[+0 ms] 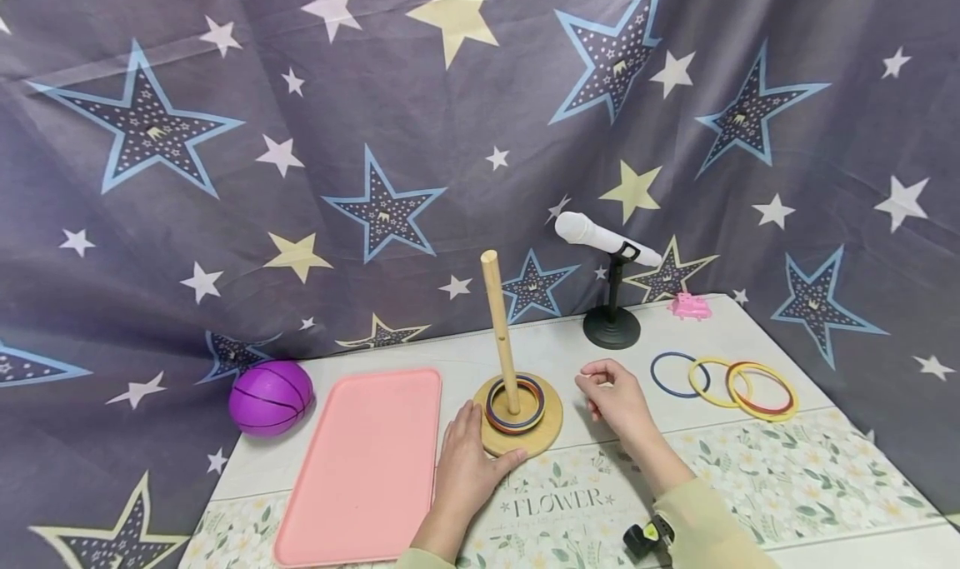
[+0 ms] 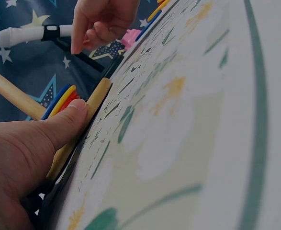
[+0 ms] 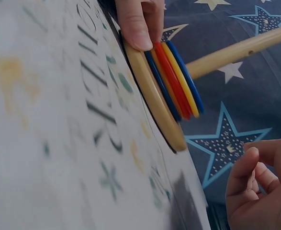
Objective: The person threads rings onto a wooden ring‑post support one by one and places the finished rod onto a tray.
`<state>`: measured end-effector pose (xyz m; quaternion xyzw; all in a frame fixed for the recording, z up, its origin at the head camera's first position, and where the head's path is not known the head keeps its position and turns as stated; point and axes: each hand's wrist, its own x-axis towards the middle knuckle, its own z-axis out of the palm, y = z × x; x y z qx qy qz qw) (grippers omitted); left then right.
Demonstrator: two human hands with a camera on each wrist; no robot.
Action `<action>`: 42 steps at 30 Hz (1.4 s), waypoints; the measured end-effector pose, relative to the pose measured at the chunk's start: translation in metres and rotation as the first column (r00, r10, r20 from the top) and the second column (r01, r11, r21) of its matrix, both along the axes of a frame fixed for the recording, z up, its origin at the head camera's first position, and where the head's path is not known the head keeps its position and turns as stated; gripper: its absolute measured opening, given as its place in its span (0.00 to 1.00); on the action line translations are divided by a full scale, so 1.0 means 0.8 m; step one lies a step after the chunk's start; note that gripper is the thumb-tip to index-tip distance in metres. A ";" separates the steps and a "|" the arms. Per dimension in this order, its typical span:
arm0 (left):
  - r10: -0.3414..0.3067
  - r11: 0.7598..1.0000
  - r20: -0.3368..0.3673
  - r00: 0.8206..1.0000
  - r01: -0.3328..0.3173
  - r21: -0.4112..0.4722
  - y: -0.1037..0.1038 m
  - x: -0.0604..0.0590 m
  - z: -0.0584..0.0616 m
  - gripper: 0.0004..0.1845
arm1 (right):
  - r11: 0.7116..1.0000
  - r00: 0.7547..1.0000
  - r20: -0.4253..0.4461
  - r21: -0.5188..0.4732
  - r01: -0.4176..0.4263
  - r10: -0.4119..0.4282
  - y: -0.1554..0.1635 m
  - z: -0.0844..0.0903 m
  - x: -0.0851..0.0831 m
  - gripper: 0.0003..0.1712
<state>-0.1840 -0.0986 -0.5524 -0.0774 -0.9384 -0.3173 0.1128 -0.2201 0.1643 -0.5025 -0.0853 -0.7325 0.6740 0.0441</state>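
Note:
A wooden peg point(image 1: 498, 327) stands upright on a round wooden base point(image 1: 551, 423). Several blue, yellow and red rings point(image 3: 181, 88) lie stacked around the foot of the peg. My left hand point(image 1: 468, 469) rests against the near left edge of the base, its fingers spread and its thumb point(image 2: 71, 115) lying on the rim. To the right of the peg, my right hand point(image 1: 618, 398) is held over the table with loosely bent fingers. Nothing shows between the fingertips of the right hand point(image 3: 262, 184), which are apart from the rings.
Blue, yellow and red loose rings point(image 1: 697, 391) overlap on the table at the right. A white toy microphone point(image 1: 600, 236) on a black stand is at the back, beside a pink toy point(image 1: 690, 306). Left are a pink tray point(image 1: 367, 469) and a purple ball point(image 1: 270, 398). A star-patterned curtain point(image 1: 450, 119) hangs behind.

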 end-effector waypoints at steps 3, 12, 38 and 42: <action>-0.002 1.000 0.005 1.000 0.002 -0.003 0.000 0.000 0.000 0.62 | 1.000 1.000 0.000 0.026 0.007 -0.007 0.015 0.005 0.004 0.13; -0.001 1.000 0.008 1.000 0.001 0.002 0.000 0.001 0.000 0.62 | 0.993 0.998 0.003 0.099 0.062 -0.063 0.064 0.020 0.016 0.18; 0.001 1.000 0.019 1.000 -0.001 0.004 -0.001 0.001 0.000 0.62 | 0.943 0.949 -0.006 0.113 0.314 -0.316 0.182 0.019 0.040 0.20; -0.001 1.000 0.011 1.000 0.001 0.003 0.000 0.003 0.002 0.62 | 0.924 0.930 0.016 0.118 0.364 -0.368 0.190 0.019 0.043 0.18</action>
